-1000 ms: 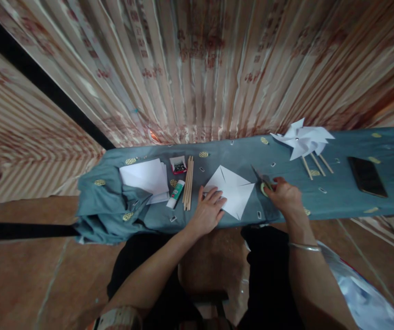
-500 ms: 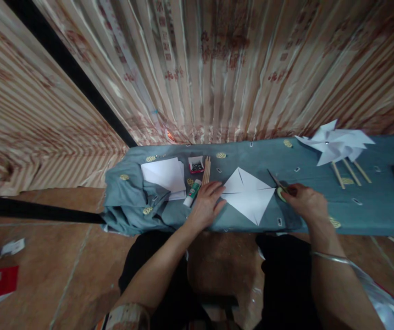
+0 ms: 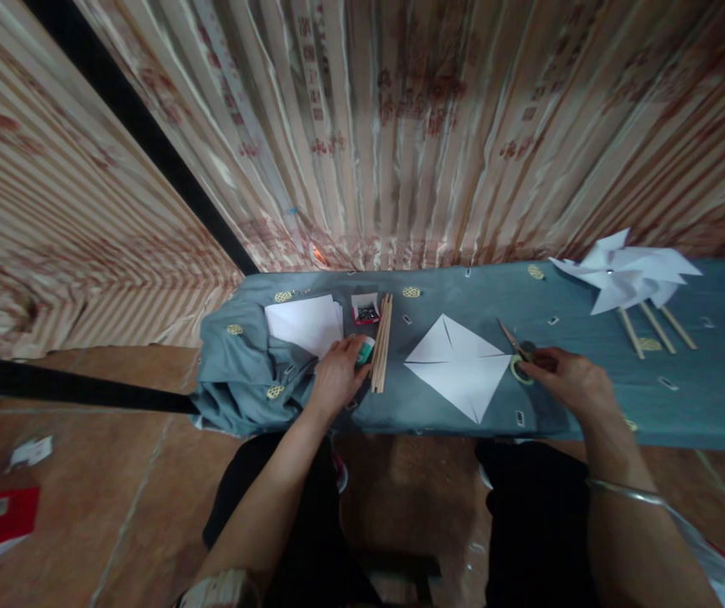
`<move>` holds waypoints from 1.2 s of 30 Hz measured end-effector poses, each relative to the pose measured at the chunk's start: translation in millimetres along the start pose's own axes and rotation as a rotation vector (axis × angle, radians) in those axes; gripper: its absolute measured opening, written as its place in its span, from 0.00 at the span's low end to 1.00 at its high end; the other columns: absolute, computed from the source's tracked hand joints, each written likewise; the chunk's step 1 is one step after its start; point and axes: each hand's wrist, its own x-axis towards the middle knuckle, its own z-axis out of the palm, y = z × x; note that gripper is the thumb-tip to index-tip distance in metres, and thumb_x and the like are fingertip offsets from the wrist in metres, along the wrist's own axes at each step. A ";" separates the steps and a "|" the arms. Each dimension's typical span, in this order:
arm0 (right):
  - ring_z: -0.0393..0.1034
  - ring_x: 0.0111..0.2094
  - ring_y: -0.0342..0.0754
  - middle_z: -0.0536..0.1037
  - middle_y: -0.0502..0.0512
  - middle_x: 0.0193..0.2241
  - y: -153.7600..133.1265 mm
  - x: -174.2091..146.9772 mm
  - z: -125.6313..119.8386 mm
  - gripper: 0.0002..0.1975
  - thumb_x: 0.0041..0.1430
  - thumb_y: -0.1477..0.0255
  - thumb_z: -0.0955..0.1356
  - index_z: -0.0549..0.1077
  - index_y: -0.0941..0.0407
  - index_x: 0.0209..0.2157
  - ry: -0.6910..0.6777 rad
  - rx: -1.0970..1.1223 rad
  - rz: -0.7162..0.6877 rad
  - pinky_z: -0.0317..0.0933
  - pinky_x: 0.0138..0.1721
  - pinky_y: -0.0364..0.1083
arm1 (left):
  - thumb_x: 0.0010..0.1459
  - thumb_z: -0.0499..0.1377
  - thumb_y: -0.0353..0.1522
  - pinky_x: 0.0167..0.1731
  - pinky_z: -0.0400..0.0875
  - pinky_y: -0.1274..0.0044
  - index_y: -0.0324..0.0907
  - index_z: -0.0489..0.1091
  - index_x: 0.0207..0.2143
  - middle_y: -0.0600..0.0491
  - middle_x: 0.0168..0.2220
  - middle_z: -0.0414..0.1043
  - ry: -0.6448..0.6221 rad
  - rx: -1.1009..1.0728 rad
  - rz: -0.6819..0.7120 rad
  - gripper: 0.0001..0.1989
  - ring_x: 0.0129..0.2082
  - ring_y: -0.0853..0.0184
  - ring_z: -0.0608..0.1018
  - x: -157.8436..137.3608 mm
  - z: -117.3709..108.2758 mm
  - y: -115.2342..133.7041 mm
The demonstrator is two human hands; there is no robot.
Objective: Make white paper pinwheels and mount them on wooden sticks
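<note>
Glue stick point(image 3: 365, 351) just left of wooden sticks point(image 3: 382, 344), under left hand point(image 3: 338, 373), fingers curled; right hand point(image 3: 570, 377) at scissors point(image 3: 511, 339); both grips unclear.

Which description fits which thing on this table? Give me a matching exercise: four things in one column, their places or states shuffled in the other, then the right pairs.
Things
1. Glue stick
2. Scissors
3. Paper square
4. Pinwheels

Places or states
A. Lying flat, with slits running in from its corners
B. Near the curtain, with wooden sticks showing below
C. Partly covered by the left hand
D. At the right hand

Pairs: 1-C, 2-D, 3-A, 4-B
</note>
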 end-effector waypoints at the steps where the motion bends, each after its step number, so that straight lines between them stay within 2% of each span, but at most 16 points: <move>1: 0.76 0.33 0.59 0.82 0.60 0.32 0.6 -0.6 -0.1 0.15 0.53 0.59 0.70 0.78 0.55 0.37 0.000 -0.004 0.001 0.62 0.30 0.50 | 0.56 0.61 0.30 0.51 0.70 0.66 0.41 0.64 0.57 0.44 0.53 0.72 -0.003 -0.007 -0.006 0.26 0.50 0.56 0.74 0.5 -0.9 -0.5; 5: 0.76 0.34 0.59 0.82 0.61 0.32 3.7 -2.7 -0.8 0.16 0.54 0.59 0.68 0.78 0.56 0.38 0.051 -0.006 -0.012 0.61 0.29 0.49 | 0.56 0.59 0.28 0.51 0.70 0.65 0.38 0.66 0.57 0.43 0.50 0.74 0.028 -0.092 -0.031 0.25 0.48 0.56 0.76 4.1 -8.8 -4.4; 7: 0.76 0.33 0.59 0.82 0.62 0.31 3.8 -4.0 -1.8 0.17 0.54 0.59 0.68 0.79 0.57 0.38 0.117 0.023 -0.004 0.61 0.29 0.48 | 0.55 0.59 0.28 0.50 0.71 0.65 0.39 0.67 0.56 0.43 0.49 0.75 0.073 -0.208 -0.054 0.24 0.48 0.56 0.76 6.2 -13.0 -5.0; 9: 0.76 0.32 0.58 0.82 0.62 0.30 0.6 -6.4 -3.4 0.17 0.54 0.59 0.68 0.79 0.56 0.38 0.209 0.074 0.006 0.61 0.29 0.49 | 0.54 0.60 0.29 0.47 0.72 0.68 0.40 0.68 0.56 0.45 0.49 0.75 0.116 -0.419 -0.083 0.25 0.46 0.59 0.77 8.2 -15.1 -2.2; 12: 0.76 0.33 0.57 0.83 0.61 0.31 -12.4 -13.8 -5.3 0.18 0.56 0.60 0.66 0.79 0.56 0.40 0.333 0.189 -0.032 0.63 0.31 0.49 | 0.52 0.62 0.31 0.42 0.73 0.73 0.42 0.69 0.55 0.48 0.48 0.76 0.122 -0.846 -0.130 0.26 0.43 0.62 0.77 10.8 -12.3 10.2; 16: 0.77 0.32 0.53 0.83 0.59 0.35 -40.3 -29.1 -2.1 0.17 0.59 0.60 0.64 0.79 0.54 0.41 0.349 0.394 -0.152 0.66 0.35 0.48 | 0.45 0.67 0.32 0.41 0.73 0.73 0.41 0.74 0.49 0.51 0.41 0.79 0.032 -1.285 -0.195 0.25 0.40 0.63 0.78 13.8 -4.4 35.7; 18: 0.76 0.32 0.51 0.83 0.57 0.36 -55.0 -36.0 2.4 0.16 0.58 0.60 0.65 0.79 0.53 0.39 0.298 0.532 -0.198 0.67 0.36 0.48 | 0.43 0.69 0.33 0.43 0.72 0.72 0.41 0.76 0.46 0.51 0.41 0.79 -0.028 -1.408 -0.210 0.24 0.40 0.64 0.78 15.0 -2.3 48.4; 22: 0.75 0.31 0.50 0.83 0.56 0.33 -80.5 -44.3 11.9 0.16 0.53 0.57 0.71 0.80 0.53 0.37 0.068 0.911 -0.220 0.67 0.34 0.48 | 0.40 0.71 0.33 0.48 0.70 0.72 0.40 0.77 0.42 0.51 0.42 0.79 -0.117 -1.549 -0.255 0.23 0.42 0.64 0.78 16.9 1.7 71.0; 26: 0.75 0.33 0.48 0.83 0.53 0.34 -97.6 -50.0 13.9 0.20 0.46 0.54 0.75 0.81 0.51 0.38 -0.250 1.340 -0.145 0.68 0.36 0.46 | 0.36 0.73 0.34 0.42 0.71 0.73 0.39 0.77 0.40 0.51 0.35 0.80 -0.266 -1.633 -0.316 0.25 0.36 0.65 0.79 17.6 12.9 89.9; 29: 0.76 0.35 0.48 0.84 0.52 0.35 -102.2 -54.5 10.1 0.21 0.42 0.54 0.77 0.82 0.51 0.36 -0.469 1.530 -0.074 0.69 0.40 0.46 | 0.33 0.75 0.34 0.37 0.71 0.75 0.38 0.76 0.37 0.53 0.30 0.78 -0.343 -1.670 -0.351 0.25 0.31 0.68 0.78 17.7 21.9 101.5; 32: 0.77 0.36 0.48 0.84 0.52 0.34 -100.7 -56.0 5.6 0.19 0.39 0.58 0.79 0.82 0.51 0.34 -0.544 1.623 -0.015 0.69 0.43 0.45 | 0.33 0.75 0.35 0.37 0.70 0.75 0.38 0.75 0.34 0.54 0.28 0.77 -0.391 -1.678 -0.354 0.23 0.28 0.70 0.77 18.9 27.7 110.0; 36: 0.76 0.29 0.43 0.83 0.51 0.29 -93.4 -50.7 2.0 0.16 0.39 0.61 0.79 0.83 0.52 0.32 -0.512 1.695 0.059 0.69 0.36 0.41 | 0.34 0.75 0.38 0.38 0.69 0.75 0.38 0.75 0.34 0.53 0.29 0.77 -0.409 -1.668 -0.365 0.24 0.29 0.69 0.77 22.1 35.0 117.5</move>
